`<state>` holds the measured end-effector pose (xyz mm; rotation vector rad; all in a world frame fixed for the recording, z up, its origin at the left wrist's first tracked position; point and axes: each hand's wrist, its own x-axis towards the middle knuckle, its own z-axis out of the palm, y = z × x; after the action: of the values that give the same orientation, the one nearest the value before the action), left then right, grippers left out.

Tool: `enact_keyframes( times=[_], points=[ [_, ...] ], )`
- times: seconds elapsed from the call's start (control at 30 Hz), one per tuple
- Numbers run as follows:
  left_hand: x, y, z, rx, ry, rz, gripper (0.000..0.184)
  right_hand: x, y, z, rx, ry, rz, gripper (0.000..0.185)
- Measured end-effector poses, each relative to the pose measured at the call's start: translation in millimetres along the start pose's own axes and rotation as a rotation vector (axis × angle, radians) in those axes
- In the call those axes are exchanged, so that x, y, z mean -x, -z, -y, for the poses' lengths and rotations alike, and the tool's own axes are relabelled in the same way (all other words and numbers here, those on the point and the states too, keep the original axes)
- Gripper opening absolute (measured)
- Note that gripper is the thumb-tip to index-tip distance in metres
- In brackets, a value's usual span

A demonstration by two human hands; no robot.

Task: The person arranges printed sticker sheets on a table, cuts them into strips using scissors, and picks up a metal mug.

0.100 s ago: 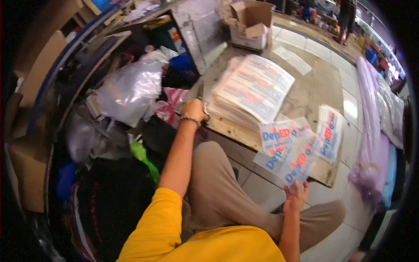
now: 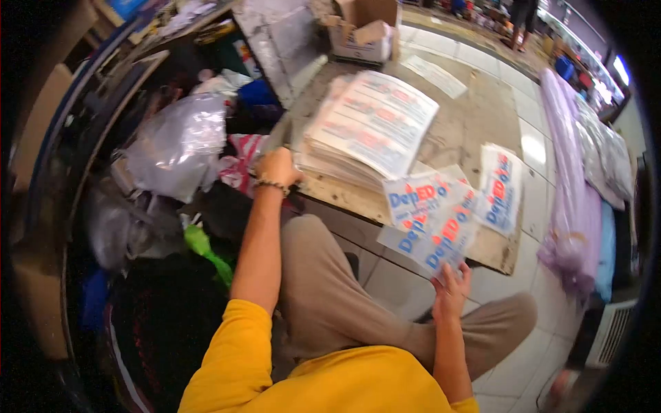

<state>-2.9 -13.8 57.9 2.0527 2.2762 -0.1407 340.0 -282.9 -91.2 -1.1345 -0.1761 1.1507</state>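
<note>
My left hand (image 2: pixel 277 167) is closed around a pair of scissors at the near left corner of the low table (image 2: pixel 482 113). Only a dark part of the scissors (image 2: pixel 286 136) shows beyond my fist. In my right hand (image 2: pixel 451 283), the fingers pinch the lower edge of a translucent printed sheet (image 2: pixel 451 234) with blue and red lettering. Other cut printed pieces (image 2: pixel 412 195) lie under and beside that sheet at the table's front edge. Farther right rests a separate small stack of cut prints (image 2: pixel 500 186). A thick stack of uncut printed sheets (image 2: pixel 375 124) lies between my hands.
An open cardboard box (image 2: pixel 361 38) stands at the table's back, near a loose paper slip (image 2: pixel 434 76). Plastic bags (image 2: pixel 182 141) and dark cloth crowd the left side. Purple wrapped rolls (image 2: pixel 571 193) lie along the right. A person's legs (image 2: pixel 523 24) show far off.
The whole view has shifted, so everything appears farther left and slightly higher. Both hands keep their holds, with little visible movement relative to the table.
</note>
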Motion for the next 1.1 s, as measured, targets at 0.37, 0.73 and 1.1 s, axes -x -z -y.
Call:
enact_keyframes(
  times=[0.37, 0.73, 1.1],
  points=[
    [79.4, -55.5, -196.2, 0.509, -0.626, -0.354, 0.038, -21.2, -8.2, 46.3, 0.211, 0.120, 0.073, 0.021],
    [98.9, -69.3, -170.6, 0.838, -0.470, -0.010, 0.029, -43.5, 6.4, 19.5, 0.309, 0.246, 0.072, 0.030],
    [149.8, -115.0, -154.7, 1.239, -0.246, 0.275, 0.028, -43.5, -16.1, 19.0, 0.122, 0.156, 0.032, 0.032]
  ],
)
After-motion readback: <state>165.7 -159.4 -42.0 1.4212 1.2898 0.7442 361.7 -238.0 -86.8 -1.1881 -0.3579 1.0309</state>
